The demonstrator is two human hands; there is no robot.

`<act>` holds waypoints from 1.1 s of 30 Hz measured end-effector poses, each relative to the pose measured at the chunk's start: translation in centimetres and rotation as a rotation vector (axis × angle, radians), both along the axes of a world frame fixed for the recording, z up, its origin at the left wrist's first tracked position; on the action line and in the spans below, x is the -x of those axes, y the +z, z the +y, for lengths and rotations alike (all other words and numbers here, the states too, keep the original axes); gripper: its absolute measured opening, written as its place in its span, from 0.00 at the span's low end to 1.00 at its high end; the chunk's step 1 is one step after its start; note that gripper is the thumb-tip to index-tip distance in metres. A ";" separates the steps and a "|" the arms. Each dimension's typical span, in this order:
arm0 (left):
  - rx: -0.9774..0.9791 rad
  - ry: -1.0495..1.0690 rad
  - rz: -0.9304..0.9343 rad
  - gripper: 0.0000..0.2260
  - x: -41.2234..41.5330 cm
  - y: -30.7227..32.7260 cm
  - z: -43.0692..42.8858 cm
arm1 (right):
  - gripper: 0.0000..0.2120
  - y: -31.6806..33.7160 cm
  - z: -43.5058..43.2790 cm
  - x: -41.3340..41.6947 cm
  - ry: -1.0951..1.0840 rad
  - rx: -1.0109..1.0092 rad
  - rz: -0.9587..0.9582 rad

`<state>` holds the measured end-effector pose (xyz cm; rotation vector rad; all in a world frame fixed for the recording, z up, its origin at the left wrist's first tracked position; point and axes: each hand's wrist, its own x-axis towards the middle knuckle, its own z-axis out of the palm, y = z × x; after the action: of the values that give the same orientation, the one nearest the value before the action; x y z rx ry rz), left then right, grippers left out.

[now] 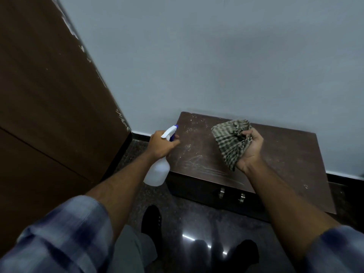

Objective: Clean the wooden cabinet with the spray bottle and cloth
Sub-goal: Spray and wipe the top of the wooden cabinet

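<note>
Translucent spray bottle (157, 171) in left hand (160, 143); contents unclear.

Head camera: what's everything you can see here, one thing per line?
cabinet: one, dark brown, low against the wall, top dusty and streaked
handles: two, metal, on the cabinet front
spray bottle: one, white with blue nozzle, in the left hand, at the cabinet's left end
cloth: one, green checked, bunched in the right hand above the cabinet top
door: one, brown, edge chipped, at left
wall: pale grey-blue, behind the cabinet
floor: dark, glossy
shoes: two, black, on the floor
sleeves: two, blue plaid, rolled up
left hand: gripping the bottle
right hand: clutching the cloth
</note>
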<state>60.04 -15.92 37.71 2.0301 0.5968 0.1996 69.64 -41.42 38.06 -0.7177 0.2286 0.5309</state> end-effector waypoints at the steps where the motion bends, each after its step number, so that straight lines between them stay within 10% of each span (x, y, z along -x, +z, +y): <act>1: -0.005 -0.003 0.004 0.08 -0.3 -0.3 0.3 | 0.20 -0.2 0.2 -0.2 0.002 0.006 0.000; 16: -0.046 -0.077 0.127 0.08 -5.4 -3.5 5.8 | 0.18 -4.4 6.9 -4.5 -0.040 0.231 0.033; 21: -0.078 -0.063 0.117 0.07 -6.1 -4.8 7.8 | 0.23 -6.1 11.9 -8.0 -0.104 0.932 -0.618; 25: -0.036 -0.028 0.096 0.09 -6.5 -5.1 8.6 | 0.28 -10.6 15.9 -7.7 0.480 1.583 -1.163; 28: -0.002 -0.028 0.078 0.15 -6.8 -5.2 9.0 | 0.30 -12.7 15.2 -7.2 0.787 1.587 -1.540; 33: 0.019 -0.065 0.087 0.08 -6.7 -5.8 9.1 | 0.28 -10.7 16.5 -11.7 0.622 1.732 -1.244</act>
<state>66.79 -6.77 31.93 2.0445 0.5843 0.0667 81.34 -24.91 27.32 -2.6931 -0.8871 0.2523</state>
